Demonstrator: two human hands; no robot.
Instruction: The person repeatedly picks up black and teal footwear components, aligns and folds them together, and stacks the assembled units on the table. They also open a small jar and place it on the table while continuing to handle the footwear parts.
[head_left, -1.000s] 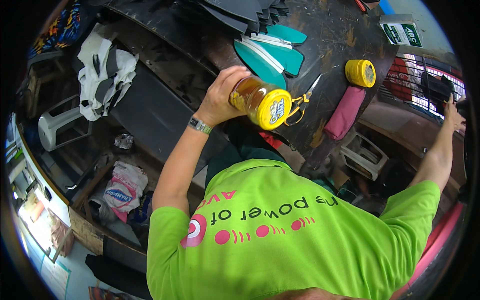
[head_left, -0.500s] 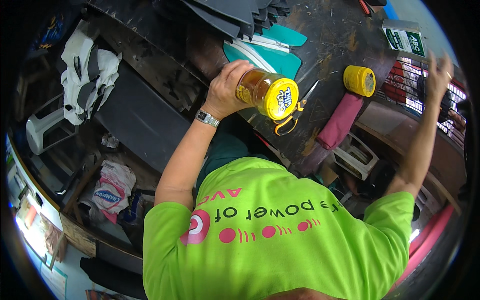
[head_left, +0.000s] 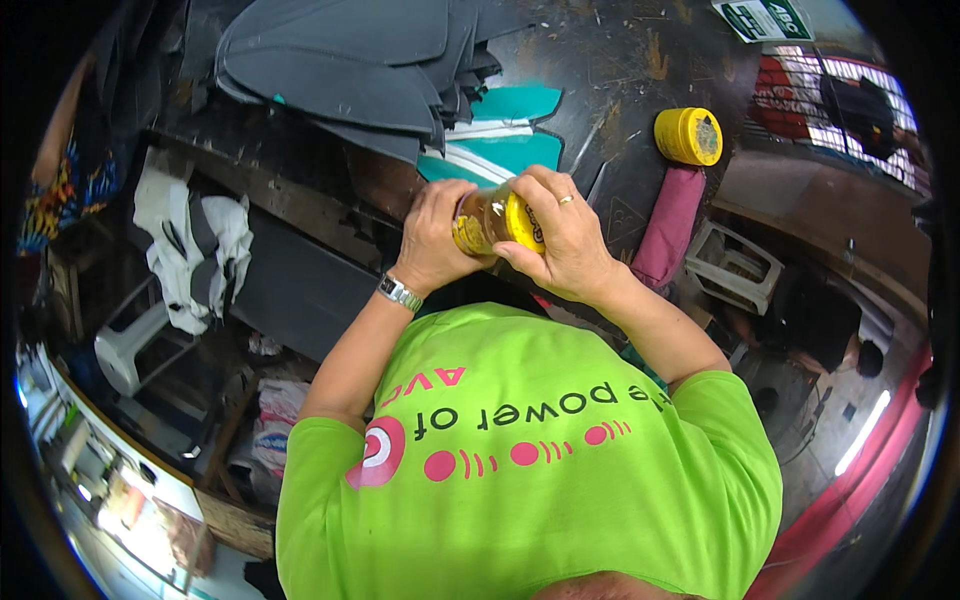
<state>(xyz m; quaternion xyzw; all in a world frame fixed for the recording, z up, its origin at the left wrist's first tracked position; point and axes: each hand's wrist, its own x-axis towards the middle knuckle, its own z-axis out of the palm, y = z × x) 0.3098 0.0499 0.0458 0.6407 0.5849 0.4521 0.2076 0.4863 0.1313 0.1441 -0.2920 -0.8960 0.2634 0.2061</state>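
A clear jar (head_left: 487, 222) of amber-brown contents is tilted between my hands, above the near edge of the dark workbench (head_left: 640, 40). My left hand (head_left: 436, 228) is wrapped round its body. Over the yellow lid (head_left: 522, 222), my right hand (head_left: 567, 235) is closed, thumb on the near side and fingers across the far side. Just beyond the jar lie teal pieces with white stripes (head_left: 505, 150). A scissors blade (head_left: 598, 184) shows faintly past my right hand, which hides the handles.
Stacked dark grey cut pieces (head_left: 330, 60) cover the bench's far left. To the right stand a yellow tub (head_left: 688, 137) and a maroon roll (head_left: 670, 225), with a rectangular tin (head_left: 765, 20) farther off. White plastic stools (head_left: 735, 268) are below. Another person's arm (head_left: 62, 130) shows at far left.
My right hand has come in from the far right and closed over the jar's lid. My left hand still holds the jar, now turned more sideways. The view has shifted.
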